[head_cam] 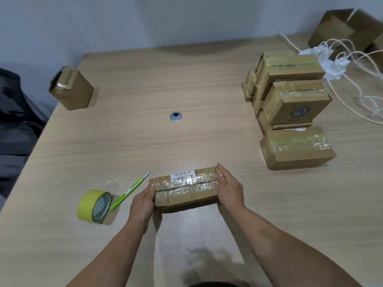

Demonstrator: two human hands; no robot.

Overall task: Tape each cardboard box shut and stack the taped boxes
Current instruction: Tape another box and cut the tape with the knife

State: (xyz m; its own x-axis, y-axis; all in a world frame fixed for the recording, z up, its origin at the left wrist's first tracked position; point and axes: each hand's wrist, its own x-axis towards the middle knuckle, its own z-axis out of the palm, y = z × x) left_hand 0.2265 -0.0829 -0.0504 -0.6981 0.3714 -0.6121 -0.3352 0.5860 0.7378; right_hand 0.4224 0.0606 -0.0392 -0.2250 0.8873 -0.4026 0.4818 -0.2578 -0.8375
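Note:
A flat cardboard box [184,189] with clear tape along its top seam and a white barcode label lies on the table near me. My left hand [143,200] grips its left end and my right hand [228,188] grips its right end. A roll of yellow-green tape [94,205] stands on edge to the left, beside a green utility knife [129,190] with its blade out. A stack of taped boxes [288,96] sits at the right, with another taped box [297,148] in front of it. A single taped box [71,88] stands at the far left.
The wooden table [145,90] has a metal cable grommet [176,117] in its middle. White cables and plugs [335,61] lie at the far right, with open cardboard boxes [344,27] behind them. A dark chair [14,112] stands off the left edge.

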